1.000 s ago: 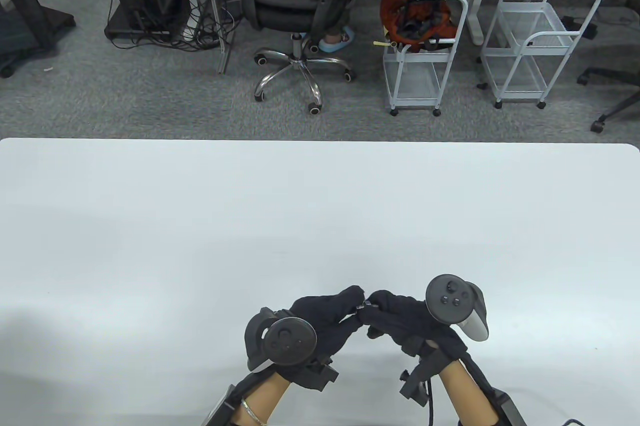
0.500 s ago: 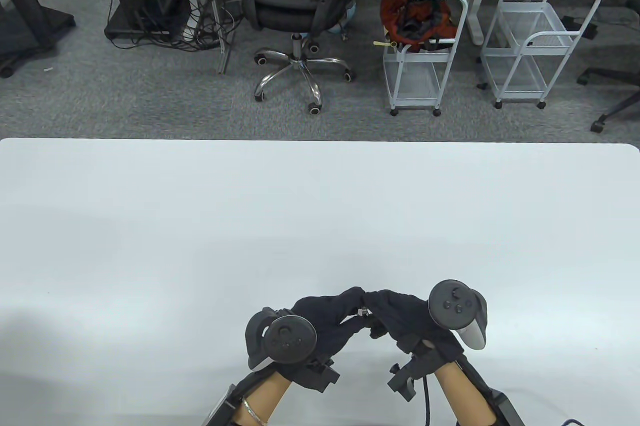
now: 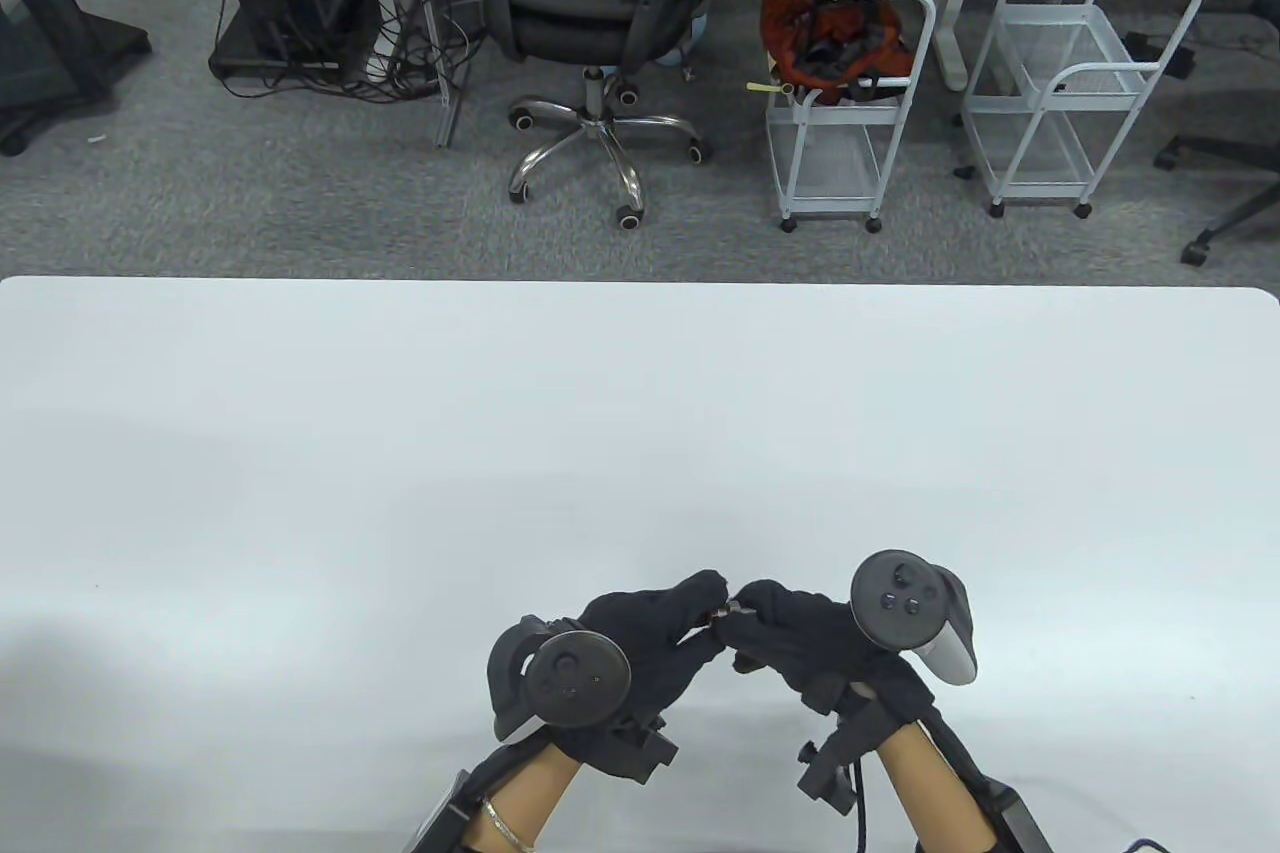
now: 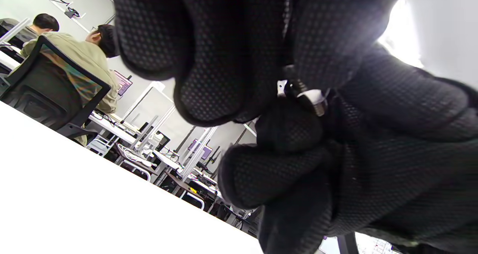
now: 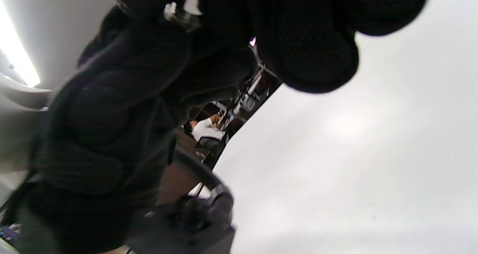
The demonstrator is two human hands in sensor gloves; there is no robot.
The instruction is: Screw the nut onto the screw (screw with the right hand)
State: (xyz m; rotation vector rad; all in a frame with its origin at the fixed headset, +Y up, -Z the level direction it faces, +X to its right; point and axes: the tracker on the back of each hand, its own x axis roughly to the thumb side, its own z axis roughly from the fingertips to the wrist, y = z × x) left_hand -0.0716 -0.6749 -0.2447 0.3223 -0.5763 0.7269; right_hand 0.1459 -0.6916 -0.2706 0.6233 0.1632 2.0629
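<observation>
My two black-gloved hands meet fingertip to fingertip just above the white table (image 3: 640, 413), near its front edge. Between them is a small metal screw (image 3: 728, 608) with a silver nut (image 4: 315, 99) on it, mostly hidden by the fingers. My left hand (image 3: 712, 605) pinches the screw from the left. My right hand (image 3: 746, 609) pinches the nut from the right. In the left wrist view my left fingers (image 4: 224, 59) curl over the shiny parts. In the right wrist view the metal (image 5: 175, 13) glints at the top, between my right fingers (image 5: 306, 41).
The white table stretches bare beyond and beside the hands. Past its far edge stand an office chair (image 3: 590, 3) and two white wire carts (image 3: 850, 103) on grey carpet.
My right hand rolled one way half a second ago and has rolled back, its tracker returning up and left. My left hand has stayed in place, and the fingertips remain together on the parts.
</observation>
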